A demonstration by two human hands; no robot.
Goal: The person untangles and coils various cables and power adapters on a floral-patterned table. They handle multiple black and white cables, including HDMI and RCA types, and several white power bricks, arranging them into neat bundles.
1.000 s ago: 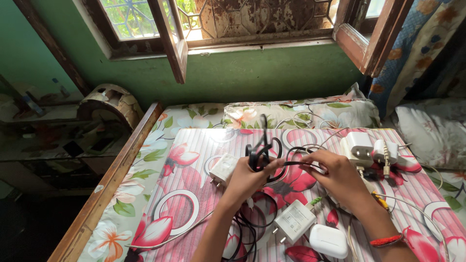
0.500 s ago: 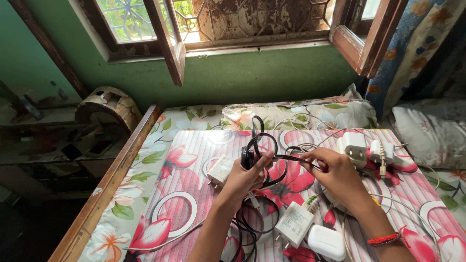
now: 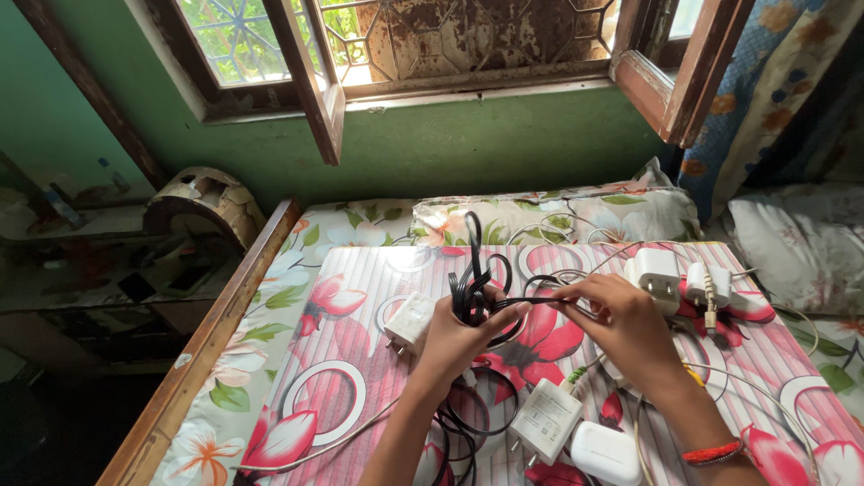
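Observation:
My left hand (image 3: pixel 454 337) grips a bundle of looped black cable (image 3: pixel 474 283), held upright above the striped floral mat (image 3: pixel 360 297). My right hand (image 3: pixel 621 328) pinches a strand of the same black cable just right of the bundle, pulling it sideways. More of the black cable hangs down in loops below my left wrist (image 3: pixel 468 414). A white charger adapter (image 3: pixel 410 318) lies just left of my left hand. Another white adapter (image 3: pixel 546 420) and a white earbud case (image 3: pixel 608 453) lie below my hands.
Two white plug adapters (image 3: pixel 661 274) with thin white cables sit at the mat's right. A floral pillow (image 3: pixel 558 211) lies behind the mat, under an open wooden window (image 3: pixel 315 81). The bed's wooden side rail (image 3: pixel 211 333) runs along the left; a grey pillow (image 3: pixel 801 243) is at right.
The black cable bundle in my left hand has tightened, with the loops drawn closer together. My right hand has shifted slightly left along the strand. The view moved a little.

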